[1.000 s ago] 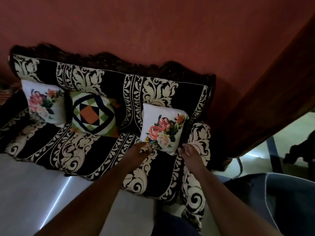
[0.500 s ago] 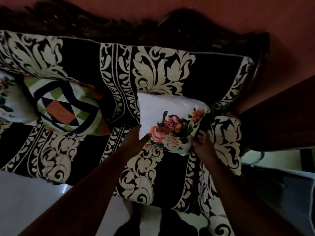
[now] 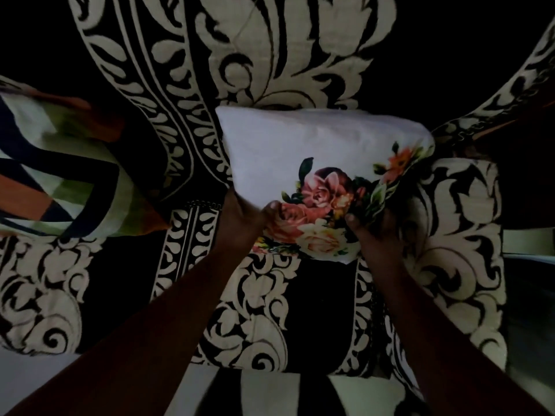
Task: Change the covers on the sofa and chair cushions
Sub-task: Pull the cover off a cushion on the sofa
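A white cushion with a rose print (image 3: 300, 148) stands on the black-and-cream patterned sofa (image 3: 315, 310), leaning against its backrest. My left hand (image 3: 243, 217) grips the cushion's lower left corner, thumb on the front of the cover. My right hand (image 3: 375, 229) grips its lower right edge, thumb pressed onto the floral print. The fingers of both hands are hidden behind the cushion.
A second cushion with a green, orange and navy geometric cover (image 3: 60, 181) lies on the seat to the left. The sofa's padded right armrest (image 3: 459, 250) stands just beside my right hand. Pale floor (image 3: 45, 373) shows at the bottom left.
The camera has come much closer to the sofa. Both hands moved from touching the floral cushion's lower corners to gripping them.
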Action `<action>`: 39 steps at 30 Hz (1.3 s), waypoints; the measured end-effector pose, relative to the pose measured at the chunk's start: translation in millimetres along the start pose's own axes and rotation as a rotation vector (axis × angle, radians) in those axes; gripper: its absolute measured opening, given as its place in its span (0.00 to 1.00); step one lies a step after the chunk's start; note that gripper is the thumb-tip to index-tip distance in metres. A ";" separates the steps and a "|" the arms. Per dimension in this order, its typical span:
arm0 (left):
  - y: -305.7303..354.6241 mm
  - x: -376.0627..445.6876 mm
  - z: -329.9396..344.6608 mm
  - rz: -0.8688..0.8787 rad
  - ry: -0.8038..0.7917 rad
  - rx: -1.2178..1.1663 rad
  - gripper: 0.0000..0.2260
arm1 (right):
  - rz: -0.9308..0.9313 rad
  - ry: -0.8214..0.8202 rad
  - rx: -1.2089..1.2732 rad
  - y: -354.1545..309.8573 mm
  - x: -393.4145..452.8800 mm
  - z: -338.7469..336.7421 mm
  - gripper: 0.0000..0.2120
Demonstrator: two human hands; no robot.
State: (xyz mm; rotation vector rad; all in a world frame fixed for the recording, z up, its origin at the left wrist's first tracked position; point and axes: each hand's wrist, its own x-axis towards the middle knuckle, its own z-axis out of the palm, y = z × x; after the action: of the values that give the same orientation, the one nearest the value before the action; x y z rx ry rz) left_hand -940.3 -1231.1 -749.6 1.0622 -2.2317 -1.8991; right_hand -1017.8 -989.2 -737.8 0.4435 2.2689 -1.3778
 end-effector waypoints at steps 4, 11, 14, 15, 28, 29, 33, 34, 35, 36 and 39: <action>6.9 -20.2 -11.9 0.011 -0.042 -0.151 0.25 | -0.165 0.042 0.064 21.0 -41.5 3.0 0.41; 22.0 -41.3 -43.8 -0.169 -0.093 -0.312 0.32 | -0.247 -0.054 0.041 55.4 -122.1 -3.2 0.40; 57.3 -62.5 -34.8 -0.140 -0.043 -0.381 0.24 | -0.198 -0.042 0.200 50.4 -144.2 -6.0 0.34; 64.5 -72.4 -29.2 -0.128 -0.033 -0.405 0.28 | -0.210 -0.016 0.232 42.8 -151.0 -7.3 0.34; 94.3 -170.0 16.0 -0.242 -0.029 -0.199 0.59 | -0.600 0.008 -0.338 -20.6 -183.5 -14.8 0.18; 97.1 -177.6 12.8 -0.206 -0.006 -0.104 0.56 | -0.638 0.007 -0.350 -20.3 -186.4 -13.2 0.18; 113.2 -204.3 -4.3 0.003 0.167 0.278 0.27 | -0.815 0.006 -0.359 -26.0 -195.7 -2.4 0.12; 114.9 -205.3 -7.9 0.045 0.172 0.339 0.22 | -0.796 -0.029 -0.344 -28.5 -195.4 -0.4 0.12; 115.0 -205.2 -11.5 0.064 0.169 0.393 0.20 | -0.779 -0.082 -0.339 -31.1 -195.7 0.8 0.12; 113.8 -203.6 -14.9 0.065 0.165 0.431 0.19 | -0.779 -0.149 -0.348 -33.4 -196.0 1.5 0.12; 104.7 -193.1 -25.6 0.088 0.137 0.468 0.16 | -0.834 -0.347 -0.332 -38.1 -195.3 -3.2 0.11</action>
State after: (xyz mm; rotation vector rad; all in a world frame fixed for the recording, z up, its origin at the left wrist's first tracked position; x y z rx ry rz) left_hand -830.6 -1153.4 -574.0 1.0735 -2.6539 -1.2539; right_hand -871.3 -1011.6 -605.0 -0.8746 2.3855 -1.2216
